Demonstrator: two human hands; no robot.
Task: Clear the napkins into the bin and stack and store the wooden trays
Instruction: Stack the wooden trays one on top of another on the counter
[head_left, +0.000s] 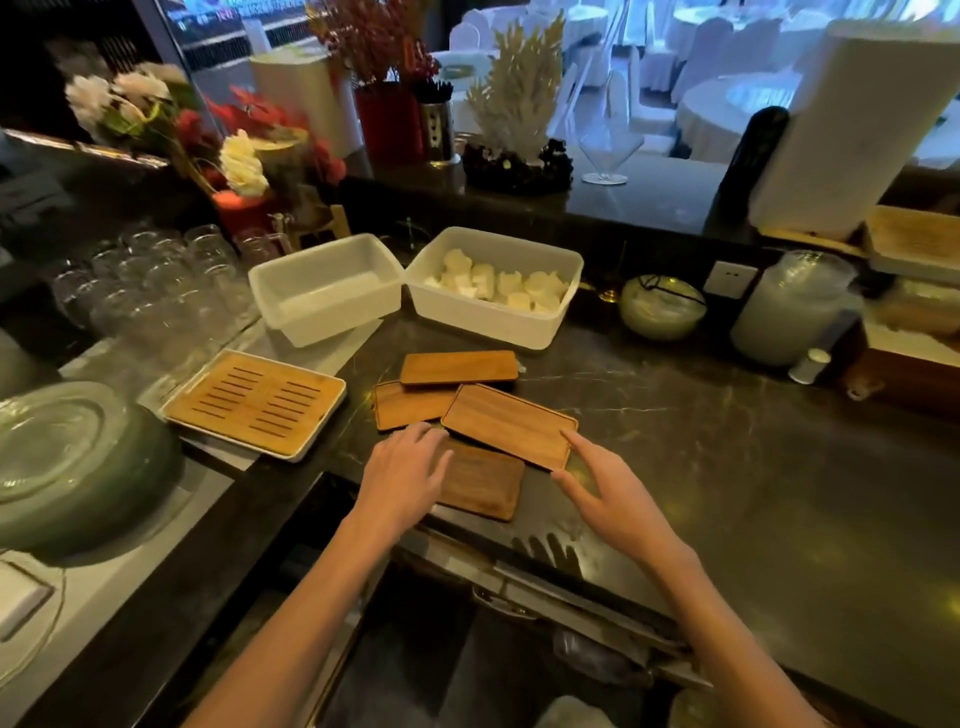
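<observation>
**Both hands reach for the scattered wooden trays**

Four wooden trays lie in a loose cluster at the centre of the frame on the dark marble counter. The far tray sits nearest the bins and overlaps the far edge of the left tray. The angled tray lies across the others, covering part of the left tray and part of the darker near tray, which is closest to the counter's front edge.

The left hand is open, with relaxed fingers spread over the left end of the near tray and fingertips at the corner of the angled tray. The right hand is also open, with splayed fingers; its index fingertip touches the right end of the angled tray and grips nothing.

Above the trays stand two white bins side by side: the empty bin on the left, and the right bin holding rolled white napkins. A slatted tray rests at centre left.
</observation>
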